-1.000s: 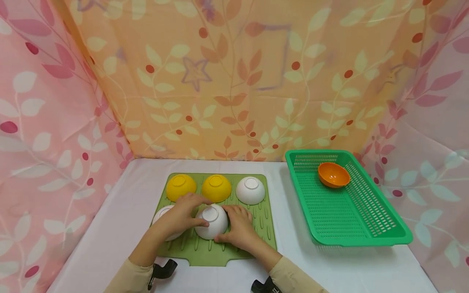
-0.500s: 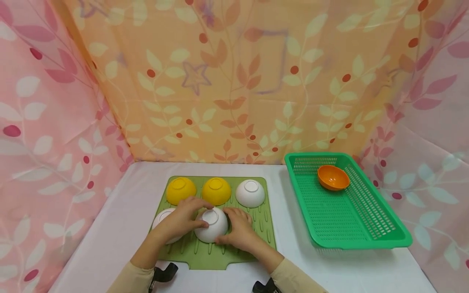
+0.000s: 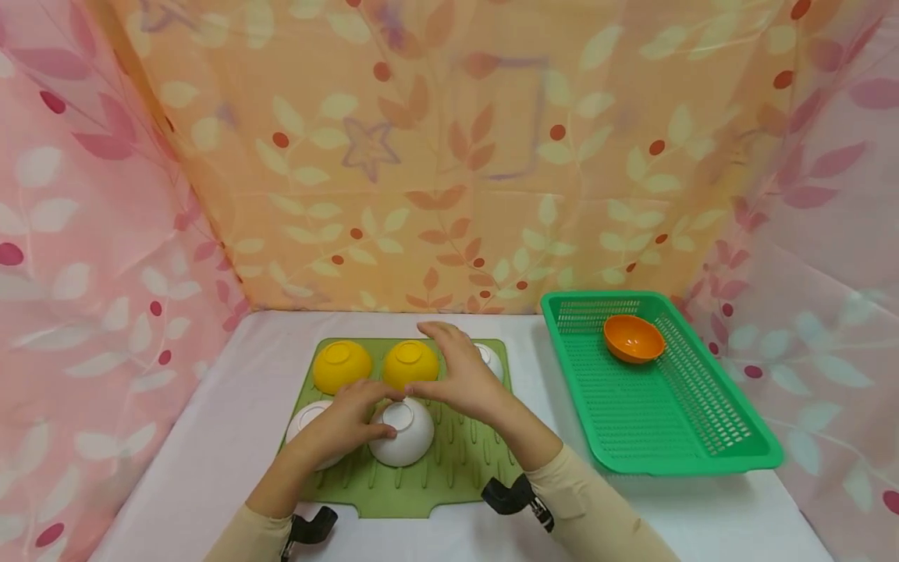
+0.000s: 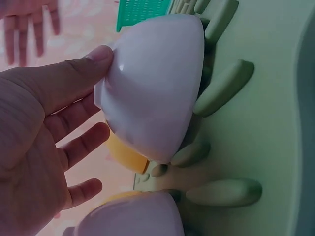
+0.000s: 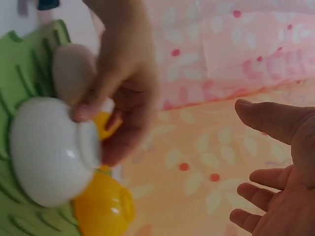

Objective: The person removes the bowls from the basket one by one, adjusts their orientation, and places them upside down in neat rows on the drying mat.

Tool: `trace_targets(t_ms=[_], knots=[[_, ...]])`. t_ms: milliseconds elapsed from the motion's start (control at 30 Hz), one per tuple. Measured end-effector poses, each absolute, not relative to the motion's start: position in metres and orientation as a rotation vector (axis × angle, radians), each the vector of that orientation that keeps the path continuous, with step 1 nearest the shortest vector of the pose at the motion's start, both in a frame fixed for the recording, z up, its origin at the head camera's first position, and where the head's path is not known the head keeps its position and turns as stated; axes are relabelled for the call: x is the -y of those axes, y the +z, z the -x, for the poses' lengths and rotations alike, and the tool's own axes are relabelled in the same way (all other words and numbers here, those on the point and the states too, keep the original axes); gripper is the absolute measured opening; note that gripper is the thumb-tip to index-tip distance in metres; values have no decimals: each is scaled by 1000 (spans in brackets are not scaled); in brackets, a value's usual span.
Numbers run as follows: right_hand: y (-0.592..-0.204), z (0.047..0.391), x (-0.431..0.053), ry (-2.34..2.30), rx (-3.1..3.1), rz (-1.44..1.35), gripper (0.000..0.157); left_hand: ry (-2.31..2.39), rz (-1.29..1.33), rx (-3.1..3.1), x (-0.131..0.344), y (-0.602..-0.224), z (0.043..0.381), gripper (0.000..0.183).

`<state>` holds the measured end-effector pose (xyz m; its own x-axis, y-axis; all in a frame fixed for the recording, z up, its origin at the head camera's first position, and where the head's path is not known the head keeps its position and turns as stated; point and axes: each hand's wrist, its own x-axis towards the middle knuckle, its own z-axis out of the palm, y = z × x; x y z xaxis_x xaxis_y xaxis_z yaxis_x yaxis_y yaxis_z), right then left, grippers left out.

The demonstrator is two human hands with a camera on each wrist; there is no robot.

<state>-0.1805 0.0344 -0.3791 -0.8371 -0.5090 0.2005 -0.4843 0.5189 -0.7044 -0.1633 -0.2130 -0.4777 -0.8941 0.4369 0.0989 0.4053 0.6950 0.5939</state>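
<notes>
A white bowl stands upside down at the front middle of the green drying mat. My left hand holds it near the foot, thumb on one side and a finger at the other. In the left wrist view the thumb touches this bowl beside its foot ring, and the other fingers are loosely bent. My right hand is raised above the mat, fingers spread and holding nothing. The right wrist view shows that hand apart from the bowls.
Two upturned yellow bowls and a white bowl, partly behind my right hand, form the back row. Another white bowl sits front left. On the right, a green basket holds an orange bowl.
My right hand has let go of the front middle white bowl and moved up and slightly right, away from it. My left hand keeps its place on the bowl.
</notes>
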Motion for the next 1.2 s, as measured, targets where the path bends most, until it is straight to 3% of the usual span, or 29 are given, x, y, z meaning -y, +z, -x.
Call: trace_targets(t_ms=[267, 500, 733, 933, 1200], knots=[[-320, 212, -58, -1187, -2774, 950, 90, 1005, -624, -2807, 214, -477, 164, 52], [-302, 262, -127, -1112, -2804, 980, 89, 1016, -592, -2808, 213, -477, 163, 51], [-309, 294, -215, -1025, -2885, 798, 87, 1024, -563, -2790, 212, -475, 162, 50], [-329, 310, -284, -804, -3014, 851, 83, 996, -649, -2807, 213, -478, 163, 47], [-361, 317, -340, -562, -3046, 799, 88, 993, -702, -2815, 214, -478, 162, 45]])
